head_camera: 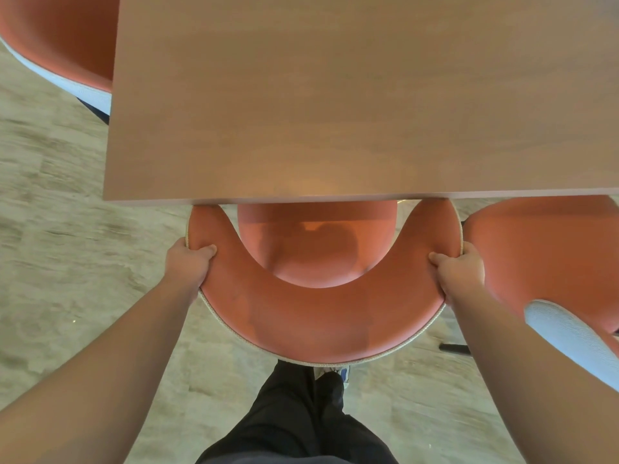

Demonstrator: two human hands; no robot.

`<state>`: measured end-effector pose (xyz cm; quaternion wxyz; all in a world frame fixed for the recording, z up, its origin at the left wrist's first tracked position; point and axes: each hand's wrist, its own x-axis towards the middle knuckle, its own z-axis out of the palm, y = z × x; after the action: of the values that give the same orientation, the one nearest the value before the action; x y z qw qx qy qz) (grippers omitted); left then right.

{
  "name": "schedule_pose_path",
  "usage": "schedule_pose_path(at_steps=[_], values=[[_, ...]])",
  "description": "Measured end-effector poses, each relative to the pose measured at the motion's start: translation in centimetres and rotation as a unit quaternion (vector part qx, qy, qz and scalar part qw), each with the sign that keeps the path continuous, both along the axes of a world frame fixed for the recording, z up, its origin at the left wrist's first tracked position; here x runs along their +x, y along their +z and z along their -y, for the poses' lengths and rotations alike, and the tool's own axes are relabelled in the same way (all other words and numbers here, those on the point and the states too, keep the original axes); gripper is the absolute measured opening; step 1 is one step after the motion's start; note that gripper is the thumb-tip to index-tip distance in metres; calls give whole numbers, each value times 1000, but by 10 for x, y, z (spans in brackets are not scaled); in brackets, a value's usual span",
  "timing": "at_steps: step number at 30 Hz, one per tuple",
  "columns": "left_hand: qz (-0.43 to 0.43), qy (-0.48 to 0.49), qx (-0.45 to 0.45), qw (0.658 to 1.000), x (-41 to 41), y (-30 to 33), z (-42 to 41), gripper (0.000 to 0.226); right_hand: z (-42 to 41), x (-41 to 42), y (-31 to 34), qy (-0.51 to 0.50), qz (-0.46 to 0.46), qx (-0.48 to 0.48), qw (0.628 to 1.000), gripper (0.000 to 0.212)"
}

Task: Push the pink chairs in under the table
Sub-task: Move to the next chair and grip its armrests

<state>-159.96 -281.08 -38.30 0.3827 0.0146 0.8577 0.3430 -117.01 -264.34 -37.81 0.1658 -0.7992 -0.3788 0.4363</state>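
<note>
Pink upholstery fills the near centre of the view: a pink padded tub chair with a curved backrest and pale woven outer shell [321, 316] stands directly in front of the person, its round seat partly tucked beneath the near edge of the brown wooden table with a flat rectangular top [351, 95]. The two ends of the curved backrest reach the table's near edge.

The left hand [189, 262] is closed around the left side of the backrest, thumb pressed into the pink padding on the inner face and the other fingers wrapped over the outer rim. The right hand [460, 266] mirrors it on the right side, thumb on the padding, fingers curled round the outside. The chair thus sits between the two hands, with both bare forearms reaching forward to it.

A second pink chair with a pale blue-grey back panel [549, 262] stands just beside the held chair on the right, close to the right hand. A third pink chair [57, 41] sits at the far left corner of the table. Black trousers [298, 420] show at the near edge, above the pale mottled floor [67, 262].
</note>
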Motion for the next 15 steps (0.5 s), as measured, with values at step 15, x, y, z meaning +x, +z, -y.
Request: schedule_pose_path(at_steps=[15], values=[[-11,-1,-23,1000,5,-7,-15,28,-22,5,-10,17,10,-16,1000,35]])
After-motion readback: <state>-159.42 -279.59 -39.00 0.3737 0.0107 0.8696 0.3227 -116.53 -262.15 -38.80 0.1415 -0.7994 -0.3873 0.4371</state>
